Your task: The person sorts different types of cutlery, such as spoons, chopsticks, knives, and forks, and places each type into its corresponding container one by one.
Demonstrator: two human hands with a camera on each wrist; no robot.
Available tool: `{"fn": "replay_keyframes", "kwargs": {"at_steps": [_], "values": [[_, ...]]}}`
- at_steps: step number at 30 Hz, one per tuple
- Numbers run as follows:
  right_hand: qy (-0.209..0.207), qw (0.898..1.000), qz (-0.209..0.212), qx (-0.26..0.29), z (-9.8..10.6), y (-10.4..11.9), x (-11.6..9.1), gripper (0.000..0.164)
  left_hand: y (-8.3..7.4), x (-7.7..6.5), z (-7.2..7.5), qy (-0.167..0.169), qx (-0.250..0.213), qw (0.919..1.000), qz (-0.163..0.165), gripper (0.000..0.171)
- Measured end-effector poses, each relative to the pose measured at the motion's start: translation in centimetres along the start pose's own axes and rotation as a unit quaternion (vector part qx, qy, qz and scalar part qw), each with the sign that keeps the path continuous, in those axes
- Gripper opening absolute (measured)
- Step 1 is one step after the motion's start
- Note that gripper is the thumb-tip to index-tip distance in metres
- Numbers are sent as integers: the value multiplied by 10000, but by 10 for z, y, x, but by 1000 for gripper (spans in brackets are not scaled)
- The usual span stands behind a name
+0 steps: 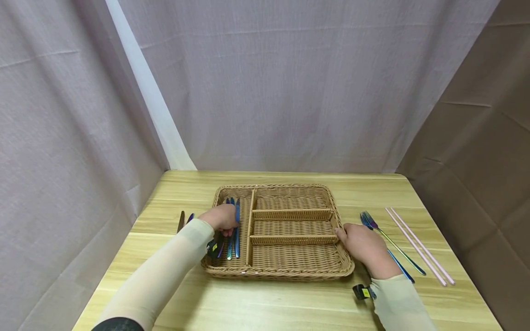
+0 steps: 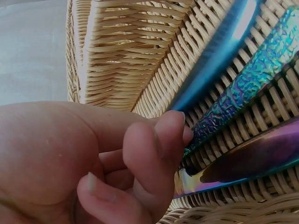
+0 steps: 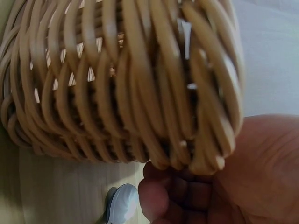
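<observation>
My left hand (image 1: pixel 221 219) reaches into the left compartment of a wicker cutlery tray (image 1: pixel 285 274). Its curled fingers and thumb pinch a knife with a textured blue-green handle (image 2: pixel 243 91). Alongside it in that compartment lie a smooth blue knife (image 2: pixel 219 51) and a purple-gold knife (image 2: pixel 261 154); the hand covers part of them. At the tray's right side, my right hand (image 1: pixel 366 241) grips the woven rim, thumb over the edge and fingers curled beneath, as the right wrist view shows.
Right of the tray lie two forks (image 1: pixel 391 241), one partly behind my right hand, and a pair of pink chopsticks (image 1: pixel 420 246). Left of the tray, two cutlery pieces (image 1: pixel 181 220) are partly hidden by my left arm. Curtains stand behind and beside the table (image 1: pixel 265 303).
</observation>
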State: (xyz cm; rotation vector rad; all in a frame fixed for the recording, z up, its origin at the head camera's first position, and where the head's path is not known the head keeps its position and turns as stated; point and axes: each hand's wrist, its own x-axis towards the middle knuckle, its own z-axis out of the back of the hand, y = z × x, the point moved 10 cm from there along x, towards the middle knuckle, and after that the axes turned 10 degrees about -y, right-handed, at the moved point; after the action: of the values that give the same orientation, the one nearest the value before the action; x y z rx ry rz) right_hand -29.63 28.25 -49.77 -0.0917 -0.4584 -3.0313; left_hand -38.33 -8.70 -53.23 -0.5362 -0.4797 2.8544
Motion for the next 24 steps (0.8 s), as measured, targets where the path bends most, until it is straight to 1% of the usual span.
{"fn": "replay_keyframes", "kwargs": {"at_steps": [5,11,17,24], "values": [[21,10000,-1,-15,-1,-1,0,40,1,0,1,-53,33,10000,54,36],[31,10000,-10,-18,-2,-2,0,40,-1,-2,4,-118,36,9999,80,37],[55,10000,-16,-11,-1,0,0,41,-3,-5,5,-177,35,9998,-14,38],[34,10000,-17,-34,0,-1,0,41,-7,-10,9,-357,110,9991,-199,40]]}}
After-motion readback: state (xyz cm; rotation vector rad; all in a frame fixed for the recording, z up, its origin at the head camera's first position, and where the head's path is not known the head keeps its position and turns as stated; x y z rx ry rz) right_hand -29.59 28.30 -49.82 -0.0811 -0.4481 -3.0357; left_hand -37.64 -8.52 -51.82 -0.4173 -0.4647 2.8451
